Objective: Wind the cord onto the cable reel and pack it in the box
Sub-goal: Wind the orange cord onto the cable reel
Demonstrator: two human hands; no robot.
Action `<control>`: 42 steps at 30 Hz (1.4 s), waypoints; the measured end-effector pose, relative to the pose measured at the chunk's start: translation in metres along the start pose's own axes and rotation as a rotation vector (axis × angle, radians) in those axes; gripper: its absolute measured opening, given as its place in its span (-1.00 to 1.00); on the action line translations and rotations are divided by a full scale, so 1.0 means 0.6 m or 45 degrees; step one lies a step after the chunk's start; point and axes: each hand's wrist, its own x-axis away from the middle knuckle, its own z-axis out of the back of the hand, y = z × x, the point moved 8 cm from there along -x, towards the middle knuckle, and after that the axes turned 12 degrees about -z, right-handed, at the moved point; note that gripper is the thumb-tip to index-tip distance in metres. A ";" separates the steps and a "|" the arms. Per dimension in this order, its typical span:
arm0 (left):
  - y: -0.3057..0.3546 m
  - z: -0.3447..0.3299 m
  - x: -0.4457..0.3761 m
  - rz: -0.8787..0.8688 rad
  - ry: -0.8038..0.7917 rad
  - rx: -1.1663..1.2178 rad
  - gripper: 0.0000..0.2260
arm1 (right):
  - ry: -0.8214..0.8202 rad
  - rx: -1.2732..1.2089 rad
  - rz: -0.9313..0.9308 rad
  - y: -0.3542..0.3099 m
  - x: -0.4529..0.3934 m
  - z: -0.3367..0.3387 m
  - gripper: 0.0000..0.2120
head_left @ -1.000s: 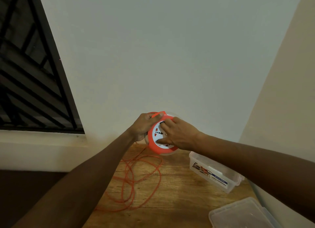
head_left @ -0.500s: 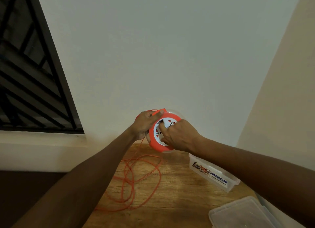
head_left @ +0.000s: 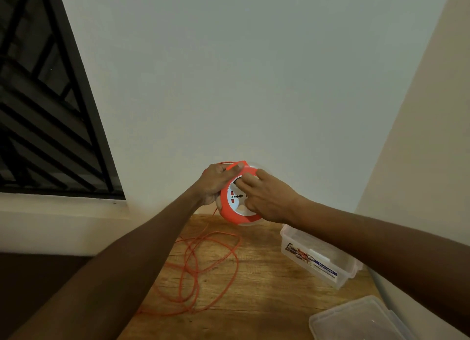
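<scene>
A plain pale wall [head_left: 254, 72] fills most of the frame; a dark barred window [head_left: 38, 111] stands upper left, a wooden counter [head_left: 267, 276] at the bottom.

Cable reel [head_left: 237, 200] held above worktop [head_left: 264, 283] far edge, between left hand [head_left: 216, 183] and right hand [head_left: 267, 200]. Cord [head_left: 203, 271] looped on worktop left side. Box [head_left: 318, 257] at right edge; lid [head_left: 356, 319] at near right corner.
</scene>
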 end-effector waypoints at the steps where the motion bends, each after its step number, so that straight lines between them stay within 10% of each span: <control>1: -0.002 -0.001 0.000 -0.002 -0.007 -0.003 -0.58 | -0.044 -0.003 0.057 -0.005 0.000 -0.003 -0.61; 20: -0.002 -0.016 0.014 -0.001 -0.111 0.015 -0.58 | -0.071 0.061 0.147 -0.022 -0.003 -0.016 -0.38; 26: 0.007 -0.019 0.014 -0.020 -0.012 0.164 -0.75 | -0.127 -0.104 -0.240 -0.004 -0.009 -0.023 -0.43; 37: -0.011 -0.003 0.017 0.001 0.152 0.180 -0.74 | -0.482 -1.574 -0.985 0.021 -0.005 -0.091 -0.25; 42: -0.014 0.006 0.020 0.018 0.147 0.163 -0.75 | -0.183 -0.846 -0.729 0.028 0.000 -0.062 -0.36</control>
